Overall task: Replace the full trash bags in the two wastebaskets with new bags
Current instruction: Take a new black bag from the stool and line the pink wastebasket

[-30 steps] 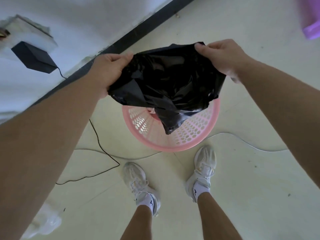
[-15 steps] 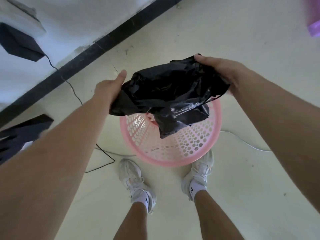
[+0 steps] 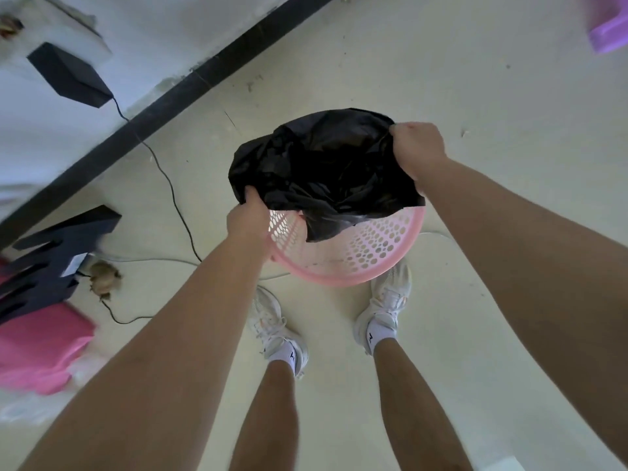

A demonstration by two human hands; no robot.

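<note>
Head view: a bag (image 3: 323, 164) is held open between the left grip (image 3: 247, 223) and the right grip (image 3: 420, 148), each curled around the mouth edge. The basket (image 3: 343, 279) stands just below both. Lining is judged in hand. Next, the mouth must be lowered and folded over the rim.

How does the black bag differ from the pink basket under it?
The black bag is soft, crumpled and opaque; the pink basket is rigid, round and perforated. The bag is gripped in the air by the left hand and right hand; the basket stands on the floor.
</note>
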